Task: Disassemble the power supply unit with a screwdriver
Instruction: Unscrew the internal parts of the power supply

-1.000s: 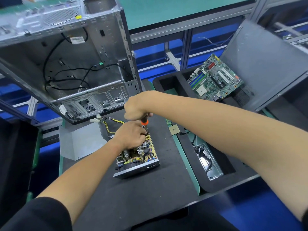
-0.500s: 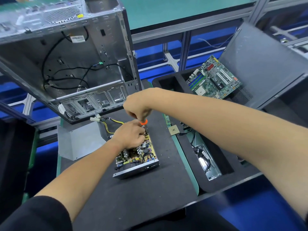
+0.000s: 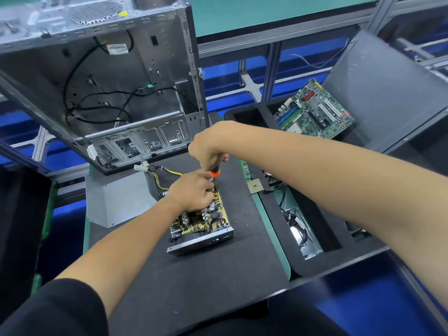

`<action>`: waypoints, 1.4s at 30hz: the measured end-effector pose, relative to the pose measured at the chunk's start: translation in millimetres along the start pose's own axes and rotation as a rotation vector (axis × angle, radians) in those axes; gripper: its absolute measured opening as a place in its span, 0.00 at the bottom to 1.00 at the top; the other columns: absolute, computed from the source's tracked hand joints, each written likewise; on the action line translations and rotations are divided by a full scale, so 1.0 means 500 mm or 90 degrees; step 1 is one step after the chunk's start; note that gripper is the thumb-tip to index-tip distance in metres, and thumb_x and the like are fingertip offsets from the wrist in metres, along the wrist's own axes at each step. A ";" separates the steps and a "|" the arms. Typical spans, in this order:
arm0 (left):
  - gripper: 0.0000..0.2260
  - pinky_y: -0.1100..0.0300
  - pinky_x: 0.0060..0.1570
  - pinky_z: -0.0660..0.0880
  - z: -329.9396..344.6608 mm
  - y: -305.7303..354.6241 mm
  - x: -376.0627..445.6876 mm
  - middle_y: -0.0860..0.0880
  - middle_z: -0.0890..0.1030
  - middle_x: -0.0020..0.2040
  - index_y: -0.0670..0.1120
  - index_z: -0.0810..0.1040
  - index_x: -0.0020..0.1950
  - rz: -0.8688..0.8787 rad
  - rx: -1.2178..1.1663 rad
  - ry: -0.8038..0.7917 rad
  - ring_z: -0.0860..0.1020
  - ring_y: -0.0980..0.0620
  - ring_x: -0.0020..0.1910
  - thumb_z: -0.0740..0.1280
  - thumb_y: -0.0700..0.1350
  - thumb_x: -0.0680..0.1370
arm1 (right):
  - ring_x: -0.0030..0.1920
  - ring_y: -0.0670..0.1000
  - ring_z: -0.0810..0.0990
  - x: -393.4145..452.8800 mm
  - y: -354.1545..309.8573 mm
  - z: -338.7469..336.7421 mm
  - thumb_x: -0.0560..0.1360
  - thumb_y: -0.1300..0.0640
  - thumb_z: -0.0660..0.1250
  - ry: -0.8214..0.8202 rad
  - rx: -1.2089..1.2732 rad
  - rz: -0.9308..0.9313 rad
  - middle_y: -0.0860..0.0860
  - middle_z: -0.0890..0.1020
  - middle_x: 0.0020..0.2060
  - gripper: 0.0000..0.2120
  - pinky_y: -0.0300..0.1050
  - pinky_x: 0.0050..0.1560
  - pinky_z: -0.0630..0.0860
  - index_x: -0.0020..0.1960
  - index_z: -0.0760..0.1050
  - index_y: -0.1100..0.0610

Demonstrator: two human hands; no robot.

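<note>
Now, head view: your right hand [image 3: 208, 144] wraps screwdriver [image 3: 214, 172] handle, shaft near upright, tip down at far end of power supply unit [image 3: 201, 220]. Your left hand [image 3: 192, 194] curls over board there, fingers bunched by tip; whether pinching wire or just steadying, cannot tell. Unit sits mid-mat, cover off, metal cover [image 3: 114, 200] at 9 o'clock, computer case [image 3: 97, 81] at 11, motherboard [image 3: 315, 110] at 2. Step, by my read: undoing board screw. Next: keep tip seated, then lift screw clear.
</note>
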State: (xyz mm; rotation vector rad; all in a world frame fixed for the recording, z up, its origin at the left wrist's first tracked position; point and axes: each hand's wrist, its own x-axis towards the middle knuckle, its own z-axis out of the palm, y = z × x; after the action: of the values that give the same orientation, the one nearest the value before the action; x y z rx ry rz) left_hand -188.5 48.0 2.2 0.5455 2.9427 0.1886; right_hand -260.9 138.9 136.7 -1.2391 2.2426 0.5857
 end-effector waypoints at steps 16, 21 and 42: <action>0.18 0.56 0.42 0.69 0.008 -0.003 0.002 0.48 0.78 0.49 0.44 0.81 0.39 -0.008 0.015 -0.009 0.74 0.47 0.50 0.53 0.49 0.69 | 0.26 0.56 0.82 -0.011 0.030 0.029 0.76 0.53 0.59 0.037 0.174 0.069 0.58 0.81 0.25 0.15 0.42 0.30 0.76 0.41 0.73 0.64; 0.21 0.56 0.46 0.71 0.009 -0.004 0.004 0.50 0.78 0.53 0.44 0.83 0.44 -0.015 0.023 -0.018 0.73 0.49 0.54 0.52 0.50 0.69 | 0.28 0.53 0.78 -0.006 0.026 0.023 0.78 0.58 0.57 0.016 0.091 0.058 0.58 0.81 0.28 0.12 0.41 0.29 0.71 0.39 0.71 0.61; 0.14 0.58 0.36 0.63 0.008 -0.003 0.004 0.50 0.78 0.45 0.44 0.79 0.35 0.016 0.031 0.036 0.74 0.46 0.46 0.55 0.48 0.68 | 0.16 0.54 0.75 0.009 0.015 0.008 0.77 0.60 0.52 0.008 0.196 0.082 0.61 0.80 0.26 0.13 0.39 0.25 0.72 0.43 0.71 0.65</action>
State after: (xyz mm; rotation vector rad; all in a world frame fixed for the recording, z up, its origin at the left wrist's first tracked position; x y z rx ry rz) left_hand -190.2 47.6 -2.3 0.5939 3.0028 0.1376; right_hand -268.6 142.1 131.5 -0.9531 2.3280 0.2645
